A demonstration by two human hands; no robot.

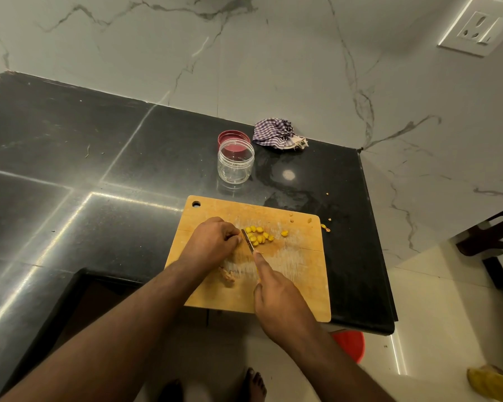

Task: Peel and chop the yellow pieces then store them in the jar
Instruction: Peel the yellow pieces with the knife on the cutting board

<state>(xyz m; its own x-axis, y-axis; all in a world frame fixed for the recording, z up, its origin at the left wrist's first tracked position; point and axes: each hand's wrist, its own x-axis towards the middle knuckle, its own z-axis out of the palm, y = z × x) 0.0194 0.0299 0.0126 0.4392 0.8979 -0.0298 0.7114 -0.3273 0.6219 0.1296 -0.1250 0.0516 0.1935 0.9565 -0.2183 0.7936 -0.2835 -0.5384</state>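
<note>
One knife [248,240] — two hands.

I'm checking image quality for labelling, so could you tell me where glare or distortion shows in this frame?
Head view: bright streaks and a round light reflection glare off the black countertop; wide-angle bending curves the counter edges; warm, dim light; the knife blade and yellow pieces stay fairly sharp.

A single head-worn wide-angle view looks forward and steeply down from above the black table [70,158]. It sits close over the wooden cutting board [291,274], with both forearms entering from the bottom edge. The marble wall [273,53] fills the top, the floor [436,329] the lower right, lines bending outward.
</note>
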